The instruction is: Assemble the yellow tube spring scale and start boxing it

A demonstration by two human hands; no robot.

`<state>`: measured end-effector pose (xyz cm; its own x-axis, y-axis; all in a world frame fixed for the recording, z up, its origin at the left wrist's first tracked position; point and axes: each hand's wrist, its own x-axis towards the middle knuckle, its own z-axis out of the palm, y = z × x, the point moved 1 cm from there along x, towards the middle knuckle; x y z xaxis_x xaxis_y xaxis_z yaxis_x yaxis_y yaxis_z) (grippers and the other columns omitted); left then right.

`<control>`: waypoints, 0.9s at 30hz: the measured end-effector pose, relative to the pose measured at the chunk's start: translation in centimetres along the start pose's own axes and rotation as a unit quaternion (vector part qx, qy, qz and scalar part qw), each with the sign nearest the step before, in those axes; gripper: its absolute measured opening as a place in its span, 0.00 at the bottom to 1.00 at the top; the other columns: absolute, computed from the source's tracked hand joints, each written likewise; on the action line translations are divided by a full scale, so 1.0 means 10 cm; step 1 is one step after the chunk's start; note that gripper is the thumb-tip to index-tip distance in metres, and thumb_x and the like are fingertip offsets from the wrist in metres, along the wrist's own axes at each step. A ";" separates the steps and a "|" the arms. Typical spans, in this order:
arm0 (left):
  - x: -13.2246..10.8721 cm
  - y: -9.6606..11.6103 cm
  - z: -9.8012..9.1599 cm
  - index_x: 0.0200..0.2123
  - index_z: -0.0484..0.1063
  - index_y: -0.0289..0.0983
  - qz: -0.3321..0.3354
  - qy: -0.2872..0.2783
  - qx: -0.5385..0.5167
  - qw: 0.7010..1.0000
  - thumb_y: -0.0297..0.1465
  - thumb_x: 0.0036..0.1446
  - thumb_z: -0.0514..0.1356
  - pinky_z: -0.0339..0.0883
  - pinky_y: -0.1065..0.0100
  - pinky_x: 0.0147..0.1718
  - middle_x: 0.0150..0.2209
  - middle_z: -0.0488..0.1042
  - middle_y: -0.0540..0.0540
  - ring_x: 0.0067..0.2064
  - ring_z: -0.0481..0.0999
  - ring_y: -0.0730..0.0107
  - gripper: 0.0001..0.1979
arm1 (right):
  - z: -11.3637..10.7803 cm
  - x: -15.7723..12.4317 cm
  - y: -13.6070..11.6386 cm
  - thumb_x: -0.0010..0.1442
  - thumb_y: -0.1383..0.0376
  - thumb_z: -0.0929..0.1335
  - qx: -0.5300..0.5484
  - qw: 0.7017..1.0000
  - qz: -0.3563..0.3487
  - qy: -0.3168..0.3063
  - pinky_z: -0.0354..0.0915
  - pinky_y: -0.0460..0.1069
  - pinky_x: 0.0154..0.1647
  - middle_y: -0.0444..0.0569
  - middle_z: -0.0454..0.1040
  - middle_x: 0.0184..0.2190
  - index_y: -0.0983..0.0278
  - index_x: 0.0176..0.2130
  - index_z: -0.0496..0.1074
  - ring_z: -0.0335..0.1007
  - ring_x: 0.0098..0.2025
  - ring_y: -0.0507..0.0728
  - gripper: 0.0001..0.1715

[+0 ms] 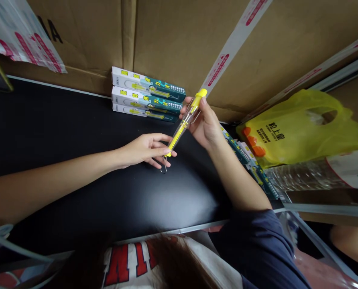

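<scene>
A clear tube with a yellow cap and yellow scale, a spring scale (182, 127), is held slanted above the black table (85, 132). My right hand (203, 122) has its fingers closed round the upper part, near the yellow cap. At the lower end my left hand (155, 150) pinches the tube between thumb and fingers, beside a metal hook (164, 166) that hangs down. Behind my hands lie stacked narrow boxes (145, 96) with pictures of the same kind of tube.
More narrow boxes (251, 164) lie to the right of my right forearm. Past them are a yellow plastic bag (299, 120) and a clear plastic-wrapped item (302, 176). Large taped cardboard (173, 40) stands along the back. Part of another person's skin (352, 245) shows at lower right.
</scene>
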<state>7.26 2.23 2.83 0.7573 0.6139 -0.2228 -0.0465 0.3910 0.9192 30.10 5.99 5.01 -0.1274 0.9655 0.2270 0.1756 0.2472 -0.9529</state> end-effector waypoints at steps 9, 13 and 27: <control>0.05 -0.11 -0.01 0.53 0.71 0.34 0.035 -0.006 0.031 0.999 0.32 0.53 0.75 0.74 0.67 0.38 0.46 0.84 0.39 0.34 0.83 0.72 0.27 | 0.07 -0.07 -0.10 0.63 0.32 0.65 0.053 0.998 0.003 0.042 0.72 0.46 0.30 0.47 0.80 0.39 0.57 0.51 0.75 0.82 0.44 0.58 0.36; 0.05 -0.14 0.00 0.54 0.69 0.35 0.032 -0.025 0.031 0.999 0.33 0.53 0.75 0.74 0.64 0.41 0.44 0.83 0.43 0.35 0.83 0.71 0.28 | 0.08 -0.09 -0.19 0.63 0.34 0.66 0.066 0.995 -0.005 0.068 0.70 0.45 0.28 0.46 0.79 0.38 0.57 0.48 0.75 0.81 0.42 0.57 0.34; 0.01 -0.13 0.05 0.54 0.70 0.36 -0.028 -0.041 0.114 0.992 0.37 0.59 0.69 0.71 0.67 0.36 0.39 0.83 0.47 0.32 0.82 0.71 0.22 | 0.00 -0.04 -0.13 0.67 0.35 0.63 0.062 0.994 0.028 0.082 0.75 0.48 0.36 0.47 0.81 0.38 0.58 0.49 0.76 0.82 0.43 0.56 0.34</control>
<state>7.71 1.41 1.79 0.8050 0.5344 -0.2575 0.1390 0.2520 0.9577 29.96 5.35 6.14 0.0420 0.9804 0.1925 0.0544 0.1901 -0.9802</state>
